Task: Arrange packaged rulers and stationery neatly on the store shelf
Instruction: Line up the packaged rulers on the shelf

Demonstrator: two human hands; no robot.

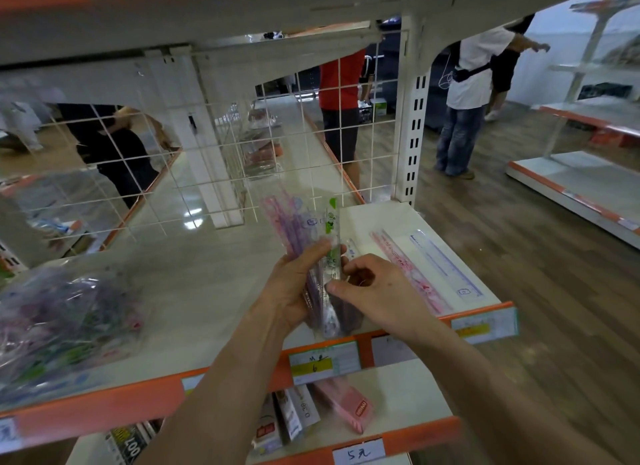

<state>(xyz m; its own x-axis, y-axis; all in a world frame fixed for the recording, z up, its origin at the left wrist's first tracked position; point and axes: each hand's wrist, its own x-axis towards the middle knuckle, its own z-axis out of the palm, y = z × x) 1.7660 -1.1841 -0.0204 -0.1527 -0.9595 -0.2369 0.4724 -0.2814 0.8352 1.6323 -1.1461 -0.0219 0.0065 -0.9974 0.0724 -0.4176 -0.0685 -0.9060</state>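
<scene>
While my left grip (294, 284) clasps the ruler bundle (291, 219) upright over the shelf (207, 274) | right grip (377, 291) pinches one green-topped ruler (330, 222) from it | laid rulers (426, 267) lie just right, long axis front-to-back, nearer my right grip

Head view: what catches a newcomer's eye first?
Dead centre, the left hand grips a bundle of packaged rulers upright over the shelf, while the right hand pinches its green-printed ruler. To the right a pink ruler and a clear blue ruler lie side by side; at far left sits a crumpled bag of stationery.
</scene>
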